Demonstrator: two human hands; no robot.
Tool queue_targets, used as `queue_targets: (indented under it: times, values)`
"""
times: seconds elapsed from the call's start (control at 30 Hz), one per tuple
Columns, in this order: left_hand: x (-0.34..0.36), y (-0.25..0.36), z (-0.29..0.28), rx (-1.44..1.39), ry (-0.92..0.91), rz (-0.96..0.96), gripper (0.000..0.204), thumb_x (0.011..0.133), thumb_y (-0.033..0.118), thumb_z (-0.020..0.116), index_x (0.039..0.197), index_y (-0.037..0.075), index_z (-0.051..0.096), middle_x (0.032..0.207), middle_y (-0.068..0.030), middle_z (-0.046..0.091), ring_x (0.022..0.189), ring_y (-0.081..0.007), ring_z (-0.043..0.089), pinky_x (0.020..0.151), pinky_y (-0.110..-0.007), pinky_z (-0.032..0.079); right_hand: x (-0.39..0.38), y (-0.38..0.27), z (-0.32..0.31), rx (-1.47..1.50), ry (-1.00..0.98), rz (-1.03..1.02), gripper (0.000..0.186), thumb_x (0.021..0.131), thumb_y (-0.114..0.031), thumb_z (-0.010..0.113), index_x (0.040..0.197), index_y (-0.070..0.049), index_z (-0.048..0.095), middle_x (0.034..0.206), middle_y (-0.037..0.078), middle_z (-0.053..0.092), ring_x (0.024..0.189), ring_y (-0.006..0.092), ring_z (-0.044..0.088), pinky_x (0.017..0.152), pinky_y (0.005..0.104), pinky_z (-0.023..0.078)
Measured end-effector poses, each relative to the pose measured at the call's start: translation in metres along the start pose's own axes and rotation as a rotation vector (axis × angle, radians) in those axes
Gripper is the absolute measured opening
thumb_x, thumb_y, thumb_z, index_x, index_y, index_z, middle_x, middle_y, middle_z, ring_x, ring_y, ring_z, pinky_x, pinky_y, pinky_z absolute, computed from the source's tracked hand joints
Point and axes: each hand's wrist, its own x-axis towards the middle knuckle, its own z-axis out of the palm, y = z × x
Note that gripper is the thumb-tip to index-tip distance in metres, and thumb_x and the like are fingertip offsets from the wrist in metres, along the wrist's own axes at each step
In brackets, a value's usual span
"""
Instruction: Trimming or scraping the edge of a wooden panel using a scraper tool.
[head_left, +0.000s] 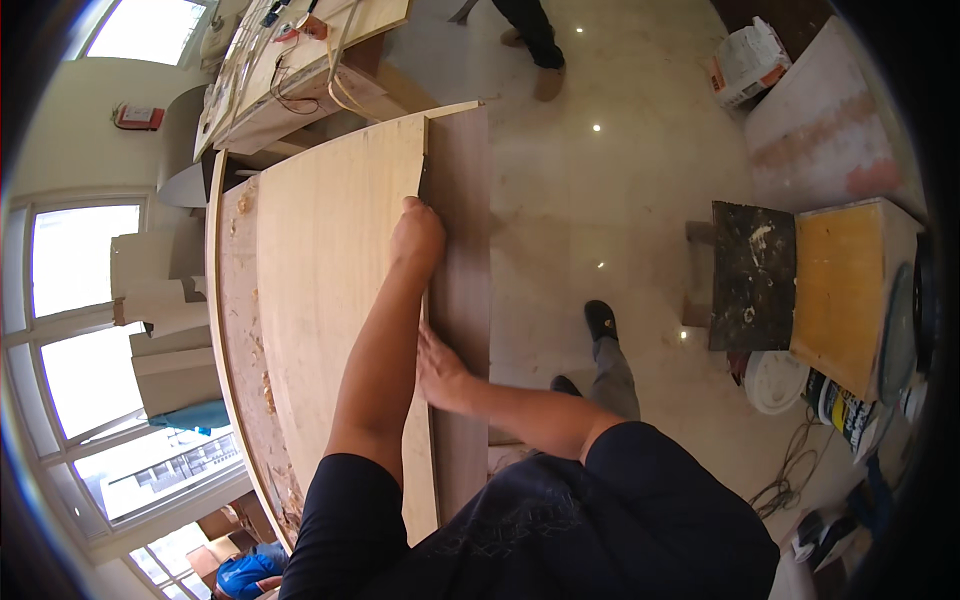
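A pale wooden board [320, 230] lies over a workbench, with a darker wood-toned board [460, 280] along its right side. My left hand [418, 230] has its fingers curled on the pale board's right edge, near the far corner. Lower down, my right hand [442, 370] rests against the same edge with fingers stretched out, partly behind my left forearm. Wood shavings [268, 395] lie on the brownish surface left of the pale board.
A second workbench [285, 55] with cables stands ahead, and another person's legs [535, 35] show beyond. On the right are stained boards [752, 275], buckets [775, 380] and a sack [745, 60]. A person in blue [245, 575] is at the lower left.
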Motion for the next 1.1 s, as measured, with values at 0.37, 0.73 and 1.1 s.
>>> queue_targets:
  times: [0.37,0.73,1.1]
  values:
    - [-0.027,0.005,0.000,-0.353,0.023,-0.304,0.025,0.098,0.015,0.041,0.116,-0.003,0.041,0.106,-0.0309,0.066,0.100,-0.0452,0.066,0.083,-0.052,0.055,-0.019,-0.016,0.022,0.350,0.239,0.007,0.052,0.098,-0.032,0.039,0.140,-0.003,0.047,0.147,0.014,0.045,0.139,0.0303,0.036,0.118,0.0569,0.019]
    - [-0.102,0.015,-0.017,-0.407,-0.109,-0.379,0.031,0.101,0.022,0.036,0.115,-0.004,0.044,0.113,-0.0328,0.063,0.106,-0.0468,0.063,0.090,-0.054,0.051,-0.024,-0.018,0.014,0.230,0.063,0.019,0.065,0.099,-0.047,0.037,0.149,-0.005,0.035,0.156,0.008,0.033,0.149,0.0272,0.015,0.118,0.0553,0.016]
    - [-0.141,0.004,-0.019,-0.581,0.056,-0.339,0.033,0.098,0.024,0.047,0.116,-0.004,0.047,0.108,-0.0323,0.063,0.103,-0.0498,0.060,0.088,-0.054,0.049,-0.068,0.028,0.007,1.405,0.295,0.421,0.041,0.099,-0.029,0.052,0.131,-0.003,0.051,0.124,0.010,0.062,0.122,0.0257,0.054,0.102,0.0440,0.043]
